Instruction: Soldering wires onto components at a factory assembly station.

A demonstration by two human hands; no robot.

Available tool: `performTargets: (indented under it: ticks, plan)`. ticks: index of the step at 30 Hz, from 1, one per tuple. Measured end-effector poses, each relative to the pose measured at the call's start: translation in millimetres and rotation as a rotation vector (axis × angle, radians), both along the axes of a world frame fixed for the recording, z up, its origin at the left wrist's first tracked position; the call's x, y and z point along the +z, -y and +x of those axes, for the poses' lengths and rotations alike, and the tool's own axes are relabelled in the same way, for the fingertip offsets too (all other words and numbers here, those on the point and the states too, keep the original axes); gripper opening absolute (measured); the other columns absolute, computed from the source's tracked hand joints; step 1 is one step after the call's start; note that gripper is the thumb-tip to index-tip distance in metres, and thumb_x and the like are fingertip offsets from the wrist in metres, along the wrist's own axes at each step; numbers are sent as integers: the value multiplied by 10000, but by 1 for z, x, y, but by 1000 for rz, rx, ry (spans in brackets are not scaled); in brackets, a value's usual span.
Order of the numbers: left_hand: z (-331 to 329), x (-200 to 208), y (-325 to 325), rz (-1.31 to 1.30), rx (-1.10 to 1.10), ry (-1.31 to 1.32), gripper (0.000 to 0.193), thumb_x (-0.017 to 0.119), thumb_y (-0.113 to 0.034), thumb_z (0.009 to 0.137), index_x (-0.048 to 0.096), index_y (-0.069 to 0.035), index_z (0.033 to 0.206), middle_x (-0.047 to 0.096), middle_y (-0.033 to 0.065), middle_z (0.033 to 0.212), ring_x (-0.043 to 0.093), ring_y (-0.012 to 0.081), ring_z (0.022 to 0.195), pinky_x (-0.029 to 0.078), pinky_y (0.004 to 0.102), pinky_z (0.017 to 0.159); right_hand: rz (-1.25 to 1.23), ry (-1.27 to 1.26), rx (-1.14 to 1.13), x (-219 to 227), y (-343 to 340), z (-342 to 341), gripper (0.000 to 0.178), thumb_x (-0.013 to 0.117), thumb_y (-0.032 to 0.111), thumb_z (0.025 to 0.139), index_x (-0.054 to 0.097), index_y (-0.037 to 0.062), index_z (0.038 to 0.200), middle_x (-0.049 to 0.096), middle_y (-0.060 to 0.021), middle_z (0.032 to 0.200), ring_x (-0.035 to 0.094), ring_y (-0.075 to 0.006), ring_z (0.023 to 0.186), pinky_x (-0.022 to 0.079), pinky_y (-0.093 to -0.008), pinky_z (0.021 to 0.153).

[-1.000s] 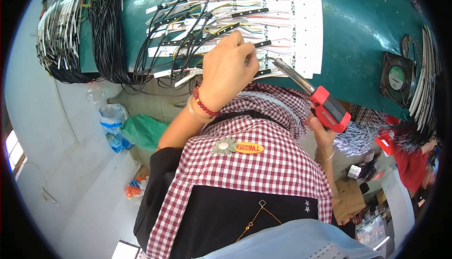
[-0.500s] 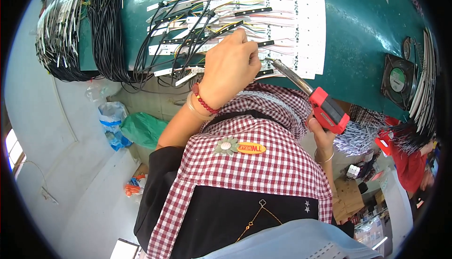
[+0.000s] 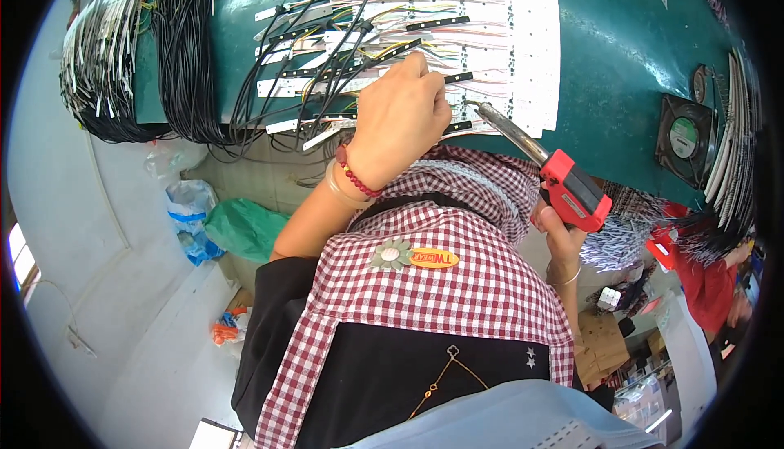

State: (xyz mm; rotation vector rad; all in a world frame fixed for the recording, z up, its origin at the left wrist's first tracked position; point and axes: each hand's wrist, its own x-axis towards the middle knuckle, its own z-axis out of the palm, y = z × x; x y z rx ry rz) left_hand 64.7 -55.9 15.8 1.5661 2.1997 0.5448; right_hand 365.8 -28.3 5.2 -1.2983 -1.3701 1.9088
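Note:
My right hand (image 3: 561,233) is wrapped around the red and black handle of a soldering gun (image 3: 576,190). Its metal tip points up and left to the lower part of a white circuit-board panel (image 3: 531,57) on the bench. My left hand (image 3: 400,114) rests over the panel's lower left side, fingers curled together. Whatever those fingers pinch is hidden beneath them. Close by lie black LED strips (image 3: 438,22) with thin coloured wires running to the panel. Black cables (image 3: 331,65) with small plugs cross the strips on the left.
Bundles of black cable (image 3: 186,57) and a pile of strips (image 3: 102,61) hang over the green bench's left edge. A small black fan (image 3: 686,140) and a wire bundle (image 3: 731,139) sit at the right. A green bag (image 3: 245,228) lies below; someone in red (image 3: 706,286) is at the right.
The soldering gun and my right hand have shifted slightly right, and its tip is a little farther from my left fingers. My left hand has barely moved.

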Motion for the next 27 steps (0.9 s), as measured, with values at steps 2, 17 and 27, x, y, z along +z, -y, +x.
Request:
performTargets:
  ticks: [2,17,27]
  plan:
    - [-2,-1,2,34,-32,45,76,602,-93,709,584,-40,658,519,97,766,571,266,726,476,388,588,5,-31,1,0,0,1,352,667,12,753,562,-21,1088,603,-44,807,544,-95,655,440,-221,573]
    - [4,-3,4,35,6,17,65,601,-86,700,563,-39,673,498,98,784,556,270,739,476,395,572,152,53,113,-7,2,1,319,575,55,817,501,-54,1108,499,-48,631,420,-96,494,349,-237,470]
    - [4,-3,3,22,17,32,73,598,-91,704,565,-34,673,496,106,799,552,277,749,472,402,579,23,44,56,0,-4,2,340,685,22,746,588,-16,1070,615,-29,837,550,-85,703,450,-227,647]
